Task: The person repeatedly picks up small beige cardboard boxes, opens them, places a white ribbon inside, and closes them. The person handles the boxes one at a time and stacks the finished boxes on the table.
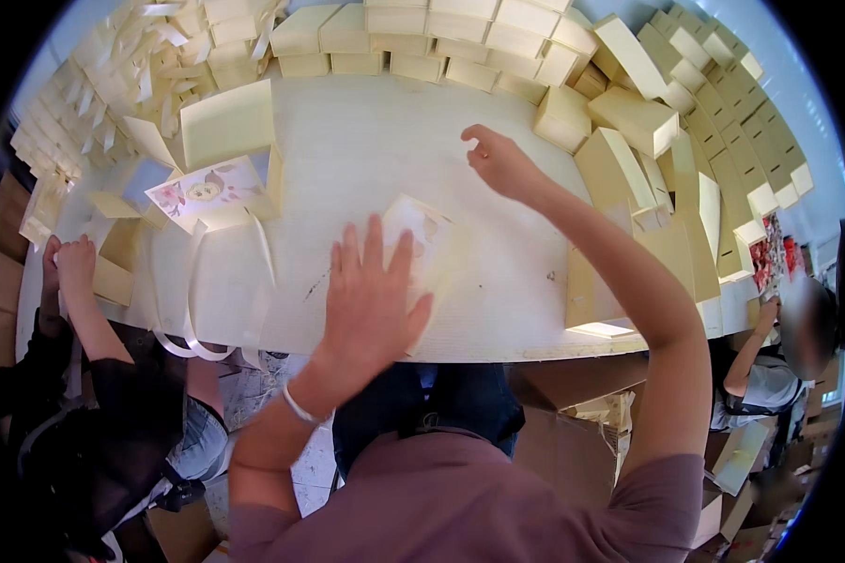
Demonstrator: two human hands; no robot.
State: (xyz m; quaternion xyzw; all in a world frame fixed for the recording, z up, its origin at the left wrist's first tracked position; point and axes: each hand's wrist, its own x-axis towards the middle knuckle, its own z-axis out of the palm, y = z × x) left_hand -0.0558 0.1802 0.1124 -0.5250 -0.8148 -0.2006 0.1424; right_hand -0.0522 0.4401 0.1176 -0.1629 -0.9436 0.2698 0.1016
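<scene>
My left hand (366,291) lies flat with fingers spread, at the near edge of a pale printed card or box panel (427,218) on the white table. The hand covers the panel's lower left part. Above the table to the right, my right hand (499,161) is raised, its fingers loosely bent with a gap between them, and nothing shows in it. To the left stands an opened cream gift box (230,127) with a flower-printed front panel (207,192). White ribbons (193,281) hang from it over the table's front edge.
Stacked cream boxes (441,42) line the table's (347,141) far side, with ribboned ones (141,70) at left. A loose pile of boxes (638,188) is at right. One person's hands (70,263) work at left; another person (765,366) is at far right. A cardboard box (563,446) stands below.
</scene>
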